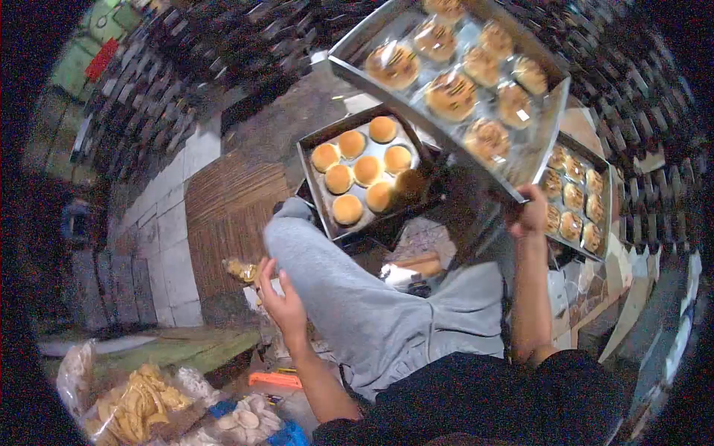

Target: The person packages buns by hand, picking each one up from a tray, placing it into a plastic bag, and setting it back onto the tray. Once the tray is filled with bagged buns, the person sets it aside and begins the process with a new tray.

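Observation:
My right hand (529,213) grips the near corner of a metal baking tray (547,126), lifted and tilted in front of me. In that tray lie several wrapped buns (451,95) in clear, shiny plastic. My left hand (282,303) is beside my left knee with its fingers apart and nothing in it. Beyond my knees sits a second tray (309,182), holding several plain golden buns (367,170); a shadow darkens its right side. Under the raised tray, at the right, a third tray (604,212) is filled with wrapped buns (572,195).
Bags of yellow chips (141,401) and pale pieces (249,424) lie at the lower left. Near them is an orange tool (275,381). A small packet (242,270) rests on the floor by my left hand. A brown slatted mat (234,215) lies beyond it.

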